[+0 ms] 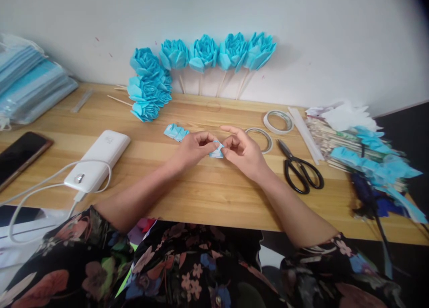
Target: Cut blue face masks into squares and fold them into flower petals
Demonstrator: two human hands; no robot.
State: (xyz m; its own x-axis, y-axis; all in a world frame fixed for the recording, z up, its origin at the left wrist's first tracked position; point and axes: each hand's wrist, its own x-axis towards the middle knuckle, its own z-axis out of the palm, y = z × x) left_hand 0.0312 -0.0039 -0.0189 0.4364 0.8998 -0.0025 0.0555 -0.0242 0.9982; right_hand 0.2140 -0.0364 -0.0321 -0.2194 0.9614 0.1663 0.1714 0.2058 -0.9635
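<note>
Between my two hands, over the middle of the wooden table [201, 196], is a small folded piece of light-blue fabric [216, 150]. The thumb and fingers of my left hand [199, 148] pinch its left side. My right hand [241, 152] pinches its right edge, with the index finger raised and stretched out. Just behind my left hand lies a row of folded light-blue petals [175, 132]. A roll of tape [268, 142] lies partly hidden behind my right hand.
Blue fabric flowers on sticks [203, 52] lean against the wall, with more piled left [147, 84]. Right are another tape roll [279, 121], black-handled scissors [300, 168], white strips [305, 136], and a heap of sticks and blue scraps [362, 158]. Left are a power bank [97, 160], phone [22, 158] and bagged masks [33, 84].
</note>
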